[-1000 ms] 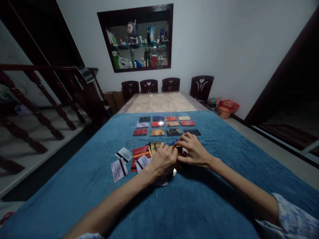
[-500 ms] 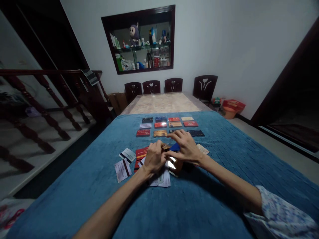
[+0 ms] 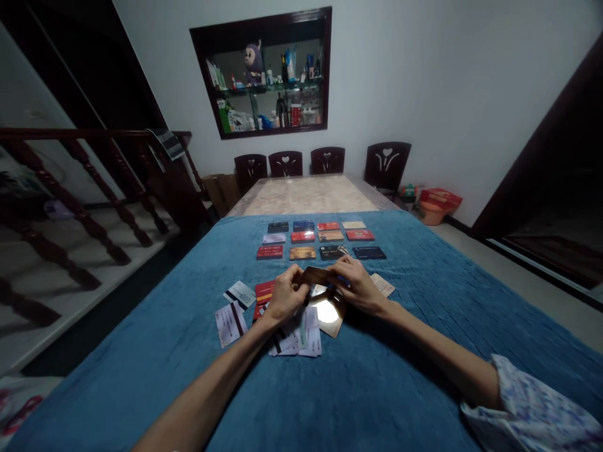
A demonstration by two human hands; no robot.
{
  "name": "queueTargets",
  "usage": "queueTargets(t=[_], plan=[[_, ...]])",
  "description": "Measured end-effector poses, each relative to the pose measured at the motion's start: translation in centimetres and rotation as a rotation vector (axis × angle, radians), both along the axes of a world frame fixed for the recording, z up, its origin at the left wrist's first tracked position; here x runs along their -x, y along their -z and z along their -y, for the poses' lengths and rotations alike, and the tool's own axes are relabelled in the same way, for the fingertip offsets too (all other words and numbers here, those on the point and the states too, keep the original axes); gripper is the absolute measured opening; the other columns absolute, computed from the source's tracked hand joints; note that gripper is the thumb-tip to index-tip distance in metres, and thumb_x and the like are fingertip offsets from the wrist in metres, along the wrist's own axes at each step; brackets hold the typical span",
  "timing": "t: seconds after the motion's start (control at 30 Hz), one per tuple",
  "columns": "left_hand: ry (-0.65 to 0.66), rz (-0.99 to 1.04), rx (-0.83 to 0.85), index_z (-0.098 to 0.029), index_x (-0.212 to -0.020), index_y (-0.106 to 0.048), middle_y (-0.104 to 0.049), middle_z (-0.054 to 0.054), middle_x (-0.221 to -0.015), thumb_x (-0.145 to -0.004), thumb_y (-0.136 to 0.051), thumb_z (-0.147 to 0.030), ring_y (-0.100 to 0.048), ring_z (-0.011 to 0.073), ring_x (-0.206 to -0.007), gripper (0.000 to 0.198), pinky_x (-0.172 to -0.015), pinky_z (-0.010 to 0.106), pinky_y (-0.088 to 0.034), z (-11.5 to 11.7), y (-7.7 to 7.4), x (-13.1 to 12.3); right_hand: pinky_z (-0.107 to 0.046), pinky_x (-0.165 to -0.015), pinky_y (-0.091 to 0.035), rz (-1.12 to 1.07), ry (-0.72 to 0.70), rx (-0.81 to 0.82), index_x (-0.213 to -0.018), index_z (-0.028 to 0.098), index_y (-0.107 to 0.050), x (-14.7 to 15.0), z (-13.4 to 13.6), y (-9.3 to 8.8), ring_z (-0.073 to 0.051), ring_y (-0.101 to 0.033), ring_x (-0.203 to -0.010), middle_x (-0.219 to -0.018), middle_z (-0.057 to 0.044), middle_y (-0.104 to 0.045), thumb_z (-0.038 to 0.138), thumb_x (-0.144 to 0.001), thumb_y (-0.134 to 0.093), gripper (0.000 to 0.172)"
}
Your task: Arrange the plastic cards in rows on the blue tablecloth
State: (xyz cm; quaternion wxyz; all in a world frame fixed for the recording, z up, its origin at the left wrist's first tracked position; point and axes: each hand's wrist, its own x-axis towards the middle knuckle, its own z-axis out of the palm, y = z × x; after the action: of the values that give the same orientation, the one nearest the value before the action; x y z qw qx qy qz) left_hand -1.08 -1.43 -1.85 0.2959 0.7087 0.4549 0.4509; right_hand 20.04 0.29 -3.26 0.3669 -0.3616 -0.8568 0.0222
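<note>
Between my two hands a gold-brown card (image 3: 316,275) is held up, tilted above the pile. My left hand (image 3: 286,292) pinches its left end, and my right hand (image 3: 357,284) grips its right end, with a bit of blue showing by the right fingers. Beneath them lies a shiny gold card (image 3: 330,314) that reflects a bright light. White cards (image 3: 308,333) overlap just left of it, partly under my left hand. Red cards (image 3: 264,292) and two loose cards with dark stripes, one of them a white card (image 3: 231,323), lie further left.
Rows of card stacks, among them a red stack (image 3: 270,252) and a dark stack (image 3: 369,252), stand beyond my hands on the blue cloth (image 3: 188,370). A cream card (image 3: 382,284) lies right of my right hand. Several dark chairs (image 3: 387,164) line the table's far end.
The gold-brown card now shows raised between both hands. My right hand has shifted slightly right and down, uncovering a black stack behind it and more of the shiny gold card.
</note>
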Motion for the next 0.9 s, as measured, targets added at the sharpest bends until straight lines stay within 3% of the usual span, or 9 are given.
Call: queueTargets(t=[0.13,0.37,0.6,0.9], plan=[[-0.076,-0.072,-0.122,-0.018,-0.081,-0.056,-0.062,-0.002,-0.076,-0.076,-0.057,-0.019,-0.056,0.0121,-0.068,0.005,-0.066,0.024,-0.044,-0.2,-0.4,0.5,-0.040,-0.078,-0.039,0.028,0.037,-0.067,-0.105,0.021,-0.067,-0.3,-0.2,0.0,-0.024,-0.054,-0.089,-0.091,-0.008,-0.070,0.021,-0.094,-0.051,0.020],[-0.067,-0.196,-0.231,-0.021,-0.106,-0.059,-0.065,0.001,-0.088,-0.079,-0.052,-0.009,-0.062,0.0161,-0.085,0.031,-0.082,0.031,-0.049,-0.4,0.4,1.0,-0.038,-0.080,-0.037,0.115,0.065,-0.108,-0.108,0.022,-0.066,-0.3,-0.1,0.2,-0.023,-0.054,-0.089,-0.094,-0.007,-0.072,0.020,-0.094,-0.052,0.020],[-0.017,-0.384,-0.320,-0.021,-0.108,-0.060,-0.061,0.003,-0.092,-0.076,-0.049,-0.004,-0.057,0.0186,-0.091,0.037,-0.085,0.032,-0.048,-0.4,0.9,1.3,-0.039,-0.080,-0.037,0.116,0.105,-0.126,-0.112,0.023,-0.064,-0.1,-0.3,0.9,-0.023,-0.053,-0.087,-0.095,-0.007,-0.073,0.024,-0.096,-0.050,0.022],[-0.012,-0.501,-0.288,-0.019,-0.111,-0.056,-0.061,0.005,-0.093,-0.082,-0.048,-0.008,-0.055,0.0200,-0.090,0.032,-0.082,0.032,-0.049,-0.3,1.1,1.1,-0.040,-0.081,-0.035,0.182,0.186,-0.123,-0.116,0.024,-0.061,0.2,0.0,1.0,-0.024,-0.054,-0.087,-0.098,-0.006,-0.073,0.025,-0.097,-0.047,0.024]])
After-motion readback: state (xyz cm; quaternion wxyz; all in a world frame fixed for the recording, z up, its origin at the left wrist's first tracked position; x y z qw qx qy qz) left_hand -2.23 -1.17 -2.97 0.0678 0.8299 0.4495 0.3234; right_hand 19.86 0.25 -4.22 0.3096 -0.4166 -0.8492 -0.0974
